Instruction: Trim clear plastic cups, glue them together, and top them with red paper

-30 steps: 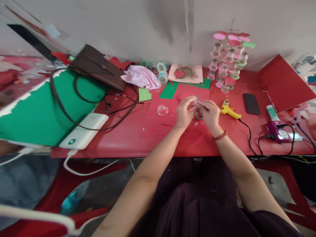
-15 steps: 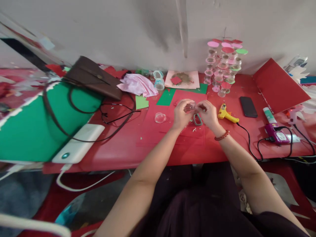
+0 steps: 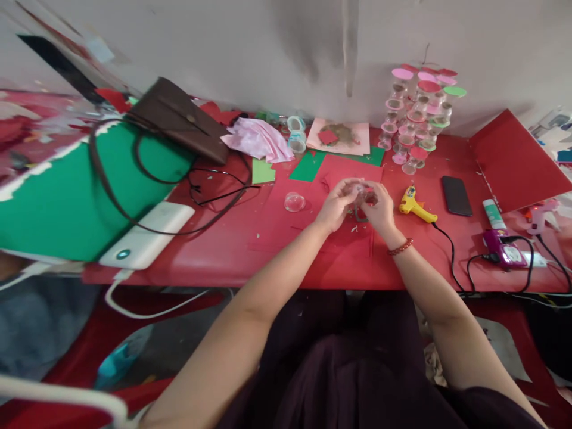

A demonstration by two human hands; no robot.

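My left hand [image 3: 335, 207] and my right hand [image 3: 379, 210] meet over red paper sheets [image 3: 286, 229], fingers closed around a small clear plastic piece [image 3: 358, 189], perhaps a cup; fingers cover most of it. Red shows beside it at the right fingers. Directly below the hands lies a grey-green handle loop [image 3: 361, 217], apparently of scissors, partly hidden. A clear round plastic cup or lid [image 3: 295, 202] rests on the paper to the left. Off to the right is a yellow glue gun [image 3: 417, 205] with a black cord.
A tiered hanging ornament [image 3: 417, 116] of clear cups and coloured discs stands at the back. A phone [image 3: 456, 195], glue stick [image 3: 494, 213] and purple power adapter [image 3: 504, 247] lie right. A brown bag [image 3: 179, 122], eyeglasses [image 3: 218, 187] and white power bank [image 3: 145, 235] are left.
My hands have turned the clear piece and now cup it more closely, covering more of the handle loop beneath. The camera view has shifted slightly.
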